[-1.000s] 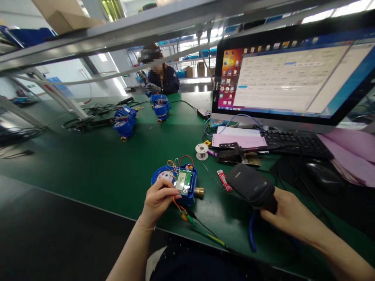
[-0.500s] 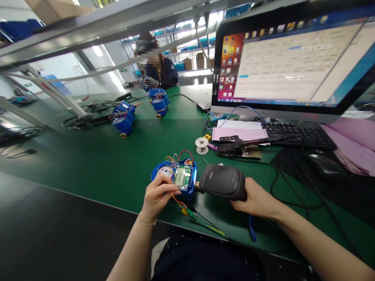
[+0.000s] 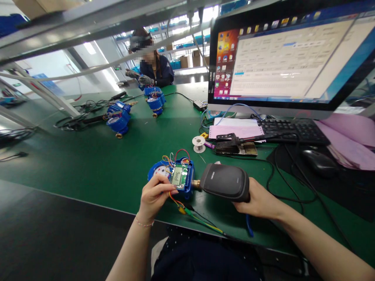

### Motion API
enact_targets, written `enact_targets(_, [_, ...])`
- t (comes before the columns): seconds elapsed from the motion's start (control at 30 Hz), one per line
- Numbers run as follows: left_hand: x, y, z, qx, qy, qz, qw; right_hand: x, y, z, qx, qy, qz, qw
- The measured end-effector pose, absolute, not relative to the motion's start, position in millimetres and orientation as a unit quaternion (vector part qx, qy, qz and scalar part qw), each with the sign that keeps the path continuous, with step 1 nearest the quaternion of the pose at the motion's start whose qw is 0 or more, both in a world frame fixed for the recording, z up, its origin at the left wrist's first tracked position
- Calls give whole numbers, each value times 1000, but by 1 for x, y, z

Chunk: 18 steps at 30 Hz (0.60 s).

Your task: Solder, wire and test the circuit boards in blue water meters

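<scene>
A blue water meter [image 3: 190, 177] lies on the bench in front of me, its housing open. Inside, a green circuit board [image 3: 184, 180] carries a small lit display, and thin coloured wires loop over the top. My left hand [image 3: 155, 197] is closed in a pinch at the board's lower edge, where red and yellow wires come out; the exact grip is hidden by the fingers. Those wires run to clip leads [image 3: 187, 212] with yellow, green and black clips. My right hand [image 3: 260, 199] grips a black barcode scanner [image 3: 224, 181], its head beside the meter's brass fitting [image 3: 196, 184].
Behind the meter are a solder spool [image 3: 199, 144] and a soldering iron in its stand [image 3: 236, 146]. A monitor [image 3: 281, 66], keyboard [image 3: 293, 130] and mouse [image 3: 319, 163] occupy the right. More blue meters [image 3: 118, 121] stand left; a gloved co-worker [image 3: 158, 70] sits across. Cables trail at right.
The scanner has shifted slightly right, away from the meter, and the bright light on the meter's side is gone. My left hand keeps its pinch. The co-worker's hands have moved.
</scene>
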<state>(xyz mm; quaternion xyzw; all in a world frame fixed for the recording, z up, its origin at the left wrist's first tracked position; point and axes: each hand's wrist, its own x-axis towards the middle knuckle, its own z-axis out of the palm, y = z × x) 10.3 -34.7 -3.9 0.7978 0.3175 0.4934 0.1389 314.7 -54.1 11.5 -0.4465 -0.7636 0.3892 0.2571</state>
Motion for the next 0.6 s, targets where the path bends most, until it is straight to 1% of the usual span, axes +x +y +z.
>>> enact_targets(0.2, [10, -35, -3, 800, 317, 491, 136, 310, -54, 5, -441, -757, 401, 267])
enact_targets(0.3, [11, -35, -1, 801, 316, 490, 134, 310, -55, 8, -442, -765, 392, 255])
enact_targets(0.37, [12, -35, 0, 801, 317, 489, 136, 315, -54, 11, -462, -772, 374, 227])
enact_targets(0.43, [11, -36, 0, 801, 321, 486, 137, 324, -52, 10, -511, -769, 334, 188])
enact_targets(0.6, [7, -37, -1, 802, 334, 475, 138, 354, -56, -16, -650, -725, 201, 106])
